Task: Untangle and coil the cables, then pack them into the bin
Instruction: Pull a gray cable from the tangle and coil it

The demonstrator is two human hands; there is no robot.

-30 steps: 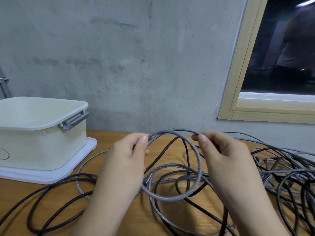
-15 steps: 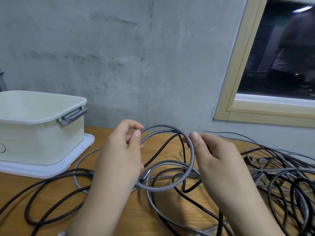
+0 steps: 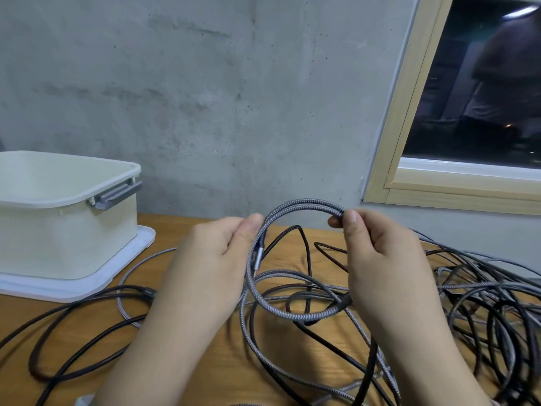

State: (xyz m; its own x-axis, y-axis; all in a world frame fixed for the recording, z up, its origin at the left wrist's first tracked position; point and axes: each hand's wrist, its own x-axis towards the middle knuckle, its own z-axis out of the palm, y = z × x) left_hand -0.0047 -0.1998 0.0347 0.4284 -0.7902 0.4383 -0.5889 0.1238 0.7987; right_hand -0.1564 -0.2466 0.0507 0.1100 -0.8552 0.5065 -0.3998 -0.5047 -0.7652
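Both our left hand (image 3: 216,259) and right hand (image 3: 380,259) pinch the grey braided cable (image 3: 304,205), looped above the table's (image 3: 205,361) middle.

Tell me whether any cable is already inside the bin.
Cannot tell: the bin shows only its rim and outer wall, while the grey braided cable is held in a loop by both hands above the table.

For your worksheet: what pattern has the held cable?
Grey-and-white braided weave on the held cable, head view.

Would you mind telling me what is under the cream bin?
The cream bin stands on a white lid or tray, which lies on the wooden table. Anything beneath that tray is covered.
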